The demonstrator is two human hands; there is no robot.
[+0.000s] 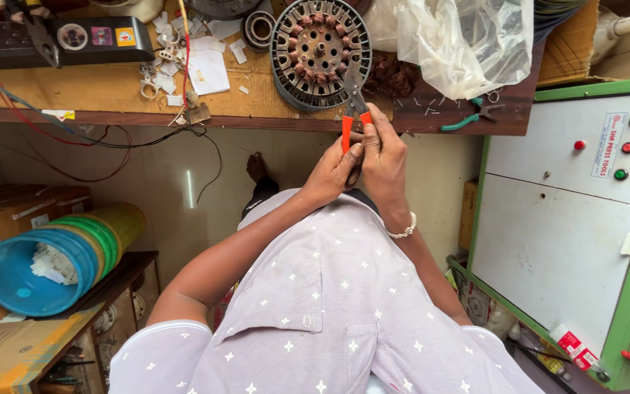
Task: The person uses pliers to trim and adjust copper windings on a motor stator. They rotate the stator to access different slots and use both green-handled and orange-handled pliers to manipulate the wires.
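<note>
A round motor stator [320, 47] with copper windings lies on the wooden workbench [111, 95]. Orange-handled pliers [354, 117] point at its near rim, jaws touching the rim. My right hand [386, 157], with a bead bracelet at the wrist, is closed around the handles. My left hand [333, 174] presses against it, thumb on the left orange handle. Both hands sit at the bench's front edge, just below the stator.
Green-handled pliers [467, 119] and a clear plastic bag [461, 44] lie right of the stator. Paper scraps [209, 69], a black device [60, 36] and loose wires [74, 138] lie to the left. Nested coloured tubs [52, 263] rest low left. A white control cabinet [570, 211] with buttons stands right.
</note>
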